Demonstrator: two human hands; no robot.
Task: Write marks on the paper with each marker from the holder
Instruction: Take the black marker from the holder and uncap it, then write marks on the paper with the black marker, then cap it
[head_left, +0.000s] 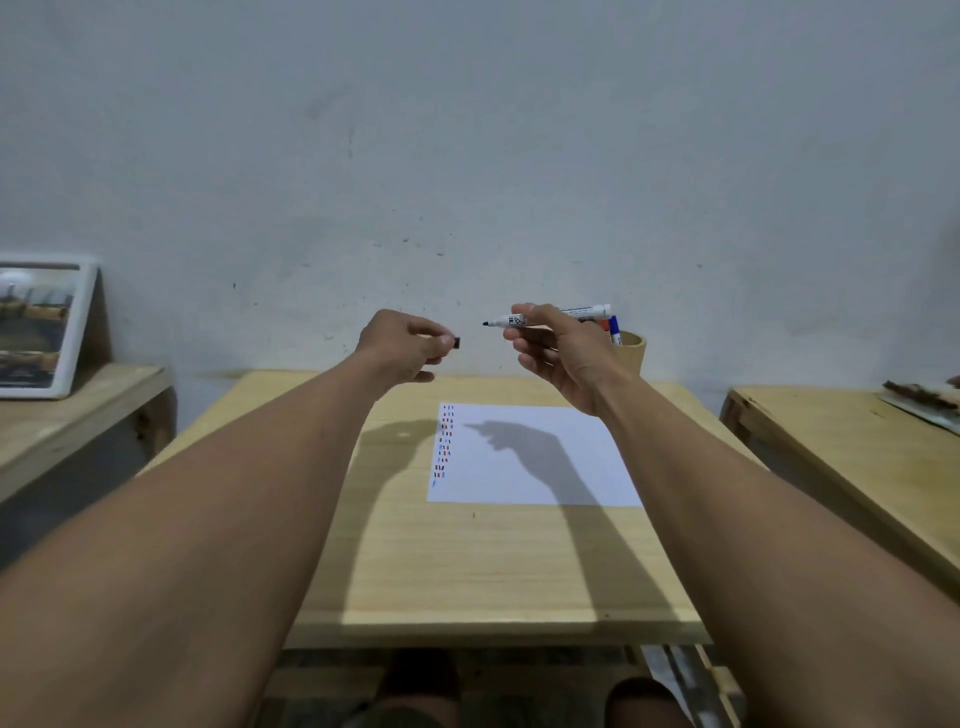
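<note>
My right hand (558, 353) holds a white marker (582, 313) level above the table, its black tip bare and pointing left. My left hand (408, 345) is raised a short way to its left, pinching the marker's black cap (457, 342) between thumb and fingers. Below both hands lies a white sheet of paper (535, 467) with a column of short red, blue and black marks (444, 444) along its left edge. Behind my right hand stands a round wooden holder (632, 353) with a blue marker (615, 330) and a red one sticking out.
The paper lies on a light wooden table (467, 561) against a grey wall. A lower wooden table (78, 400) at the left carries a framed picture (41, 327). Another wooden table (857, 441) stands at the right with a tray of dark bits (922, 397).
</note>
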